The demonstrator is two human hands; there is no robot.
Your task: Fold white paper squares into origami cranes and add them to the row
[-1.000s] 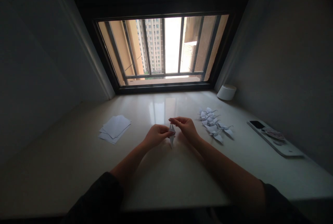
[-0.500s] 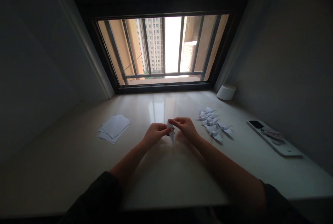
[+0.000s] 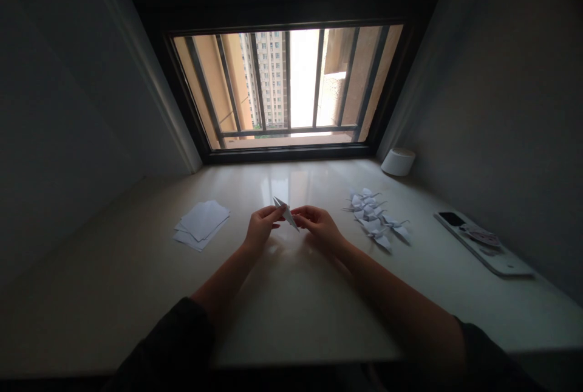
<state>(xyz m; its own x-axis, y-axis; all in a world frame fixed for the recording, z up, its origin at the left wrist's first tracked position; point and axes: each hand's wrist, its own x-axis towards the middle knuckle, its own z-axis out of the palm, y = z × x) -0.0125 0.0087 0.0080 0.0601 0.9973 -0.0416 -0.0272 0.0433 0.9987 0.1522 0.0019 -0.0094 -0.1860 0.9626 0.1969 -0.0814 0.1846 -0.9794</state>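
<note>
A narrow, pointed piece of folded white paper point(image 3: 288, 216) is held over the middle of the sill, tilted from upper left to lower right. My left hand point(image 3: 264, 222) pinches it between thumb and fingers near its upper part. On the other side, my right hand point(image 3: 317, 223) has its fingers drawn together at the paper's right edge; its fingertips are partly hidden there. To the right lies a cluster of folded paper cranes point(image 3: 368, 209). Off to the left is a small pile of white paper sheets point(image 3: 204, 222).
A pale, glossy window sill point(image 3: 291, 307) carries everything. A phone point(image 3: 483, 245) with an attachment on its back lies at the right. One small white device point(image 3: 398, 161) stands in the back right corner, by the dark-framed, barred window point(image 3: 291, 152).
The folded paper has been turned: its points now show at upper left and lower right, instead of one point hanging down. My left hand has shifted slightly left and up.
</note>
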